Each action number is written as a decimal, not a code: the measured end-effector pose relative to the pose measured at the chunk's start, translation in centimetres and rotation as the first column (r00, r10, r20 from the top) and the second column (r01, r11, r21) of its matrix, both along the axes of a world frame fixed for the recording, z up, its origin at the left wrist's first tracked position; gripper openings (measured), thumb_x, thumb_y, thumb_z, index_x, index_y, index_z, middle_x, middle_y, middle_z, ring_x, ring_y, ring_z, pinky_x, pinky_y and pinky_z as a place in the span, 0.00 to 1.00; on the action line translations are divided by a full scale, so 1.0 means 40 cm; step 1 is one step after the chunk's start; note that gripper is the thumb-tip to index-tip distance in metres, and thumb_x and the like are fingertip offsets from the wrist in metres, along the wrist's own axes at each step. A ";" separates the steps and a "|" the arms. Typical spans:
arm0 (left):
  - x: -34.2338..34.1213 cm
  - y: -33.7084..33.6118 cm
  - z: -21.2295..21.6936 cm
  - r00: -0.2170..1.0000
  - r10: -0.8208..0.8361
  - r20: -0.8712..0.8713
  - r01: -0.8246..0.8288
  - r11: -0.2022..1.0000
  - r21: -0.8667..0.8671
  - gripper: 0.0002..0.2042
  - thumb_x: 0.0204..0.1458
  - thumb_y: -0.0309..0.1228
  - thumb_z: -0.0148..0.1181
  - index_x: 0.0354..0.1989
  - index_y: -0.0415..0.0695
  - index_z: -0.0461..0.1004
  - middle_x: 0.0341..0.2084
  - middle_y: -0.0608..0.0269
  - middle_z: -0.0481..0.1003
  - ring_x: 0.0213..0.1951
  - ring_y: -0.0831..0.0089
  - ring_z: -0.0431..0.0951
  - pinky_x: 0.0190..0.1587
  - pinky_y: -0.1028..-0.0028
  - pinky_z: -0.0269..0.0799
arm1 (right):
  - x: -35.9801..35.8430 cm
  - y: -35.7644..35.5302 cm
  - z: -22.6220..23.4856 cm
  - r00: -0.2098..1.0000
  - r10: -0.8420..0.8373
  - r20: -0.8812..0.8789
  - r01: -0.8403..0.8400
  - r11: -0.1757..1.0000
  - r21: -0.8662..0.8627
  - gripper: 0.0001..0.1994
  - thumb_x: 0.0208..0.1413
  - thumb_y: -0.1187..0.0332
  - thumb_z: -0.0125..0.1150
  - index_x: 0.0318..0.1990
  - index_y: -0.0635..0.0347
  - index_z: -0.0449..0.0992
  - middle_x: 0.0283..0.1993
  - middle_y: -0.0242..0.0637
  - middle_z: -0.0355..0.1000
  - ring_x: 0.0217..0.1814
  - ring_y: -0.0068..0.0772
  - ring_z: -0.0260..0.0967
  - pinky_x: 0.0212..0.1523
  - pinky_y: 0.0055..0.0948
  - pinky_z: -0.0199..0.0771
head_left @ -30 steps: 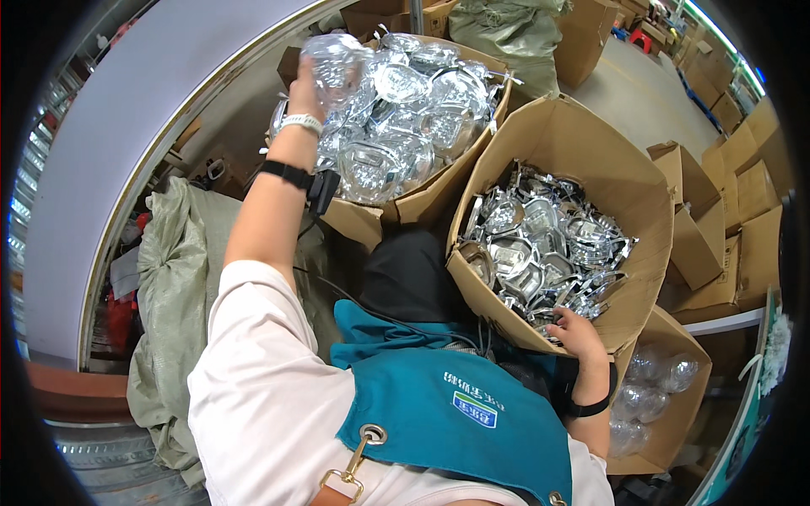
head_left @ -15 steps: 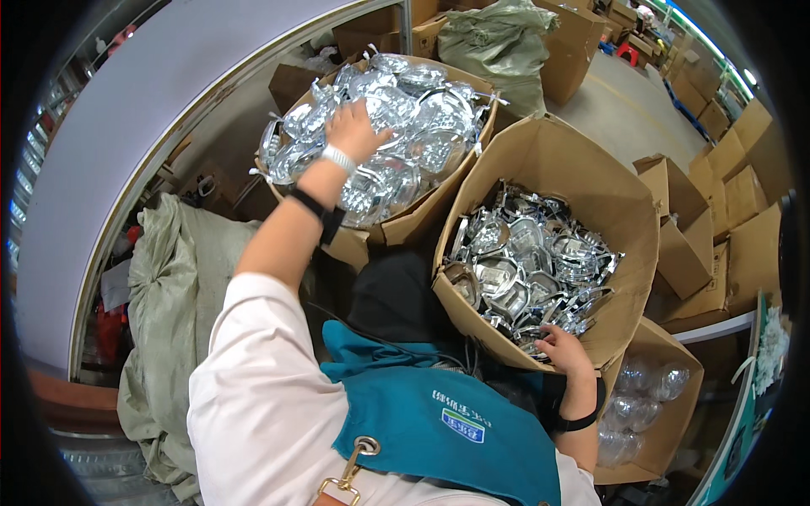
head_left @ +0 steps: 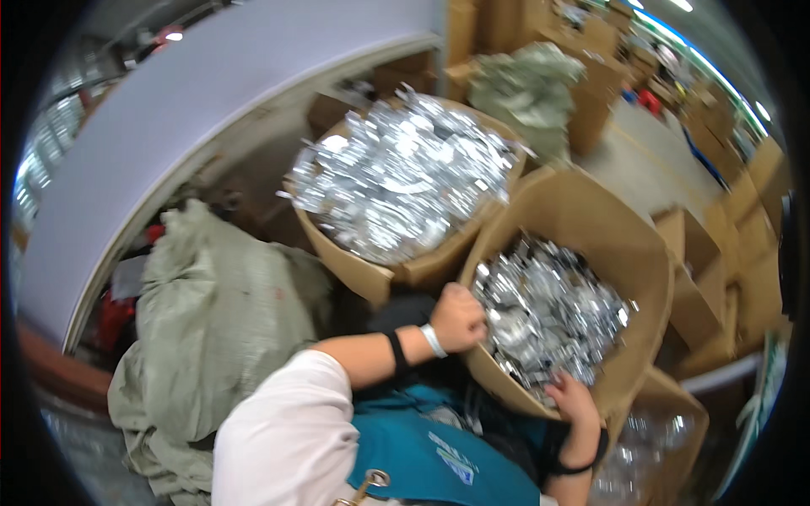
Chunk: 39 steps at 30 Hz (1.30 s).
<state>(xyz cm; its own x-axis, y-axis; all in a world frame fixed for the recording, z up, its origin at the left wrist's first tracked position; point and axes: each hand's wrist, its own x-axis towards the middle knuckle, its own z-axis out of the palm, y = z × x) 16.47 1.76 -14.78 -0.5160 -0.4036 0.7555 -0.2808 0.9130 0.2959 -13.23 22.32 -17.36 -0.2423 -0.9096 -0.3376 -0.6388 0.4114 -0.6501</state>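
Observation:
My left hand (head_left: 458, 319) is at the left rim of a tall cardboard box (head_left: 620, 207), with its fingers curled in. Motion blur hides whether anything is in its grasp. Inside that box lies a heap of shiny silver pieces (head_left: 548, 312), shaped like small frames or shells. My right hand (head_left: 575, 400) is at the near rim, fingers bent together by the edge of the heap; what they hold, if anything, I cannot make out. Left of this box, a second cardboard box (head_left: 350, 263) is heaped with shiny silver pieces in clear wrapping (head_left: 409, 173).
A pale green woven sack (head_left: 224, 312) slumps at the left, and another sack (head_left: 527, 93) stands behind the boxes. At the lower right a carton (head_left: 683, 434) holds clear rounded plastic items. Empty-looking cartons (head_left: 692, 261) stand at the right. A pale panel (head_left: 211, 93) curves along the left.
My left hand has left the wrapped pieces and come down right to the other box's rim, its fingers now curled. My right hand stays near the same rim. The view has shifted and blurred.

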 end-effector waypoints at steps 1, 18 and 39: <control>-0.006 0.005 -0.004 1.000 -0.002 0.016 0.002 1.000 -0.014 0.09 0.32 0.32 0.60 0.14 0.47 0.65 0.17 0.62 0.65 0.28 0.61 0.68 0.42 0.60 0.62 | 0.004 0.010 0.026 1.000 -0.014 -0.013 0.014 0.999 0.028 0.27 0.48 0.59 0.68 0.55 0.61 0.72 0.43 0.49 0.77 0.43 0.44 0.77 0.44 0.38 0.74; 0.011 0.013 0.007 0.992 0.049 0.116 -0.056 0.997 0.059 0.07 0.32 0.28 0.60 0.12 0.44 0.68 0.15 0.59 0.69 0.25 0.58 0.70 0.34 0.60 0.64 | 0.037 0.045 0.029 0.987 -0.158 0.014 0.152 0.923 -0.353 0.20 0.53 0.61 0.65 0.53 0.58 0.74 0.37 0.41 0.78 0.39 0.35 0.76 0.42 0.32 0.74; -0.015 0.029 -0.022 0.997 -0.016 0.082 0.006 0.992 0.124 0.08 0.39 0.28 0.60 0.16 0.42 0.67 0.17 0.60 0.66 0.28 0.59 0.67 0.46 0.62 0.63 | 0.007 0.078 0.047 0.934 -0.258 0.246 0.344 0.836 -0.429 0.13 0.55 0.69 0.62 0.47 0.62 0.76 0.32 0.36 0.76 0.35 0.24 0.73 0.37 0.25 0.72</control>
<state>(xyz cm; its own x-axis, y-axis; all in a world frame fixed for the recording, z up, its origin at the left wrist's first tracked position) 15.86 2.92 -15.67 -0.5796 -0.4849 0.6549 -0.2990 0.8742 0.3827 -12.93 25.45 -15.47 -0.5067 -0.8613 0.0370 -0.3937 0.1930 -0.8988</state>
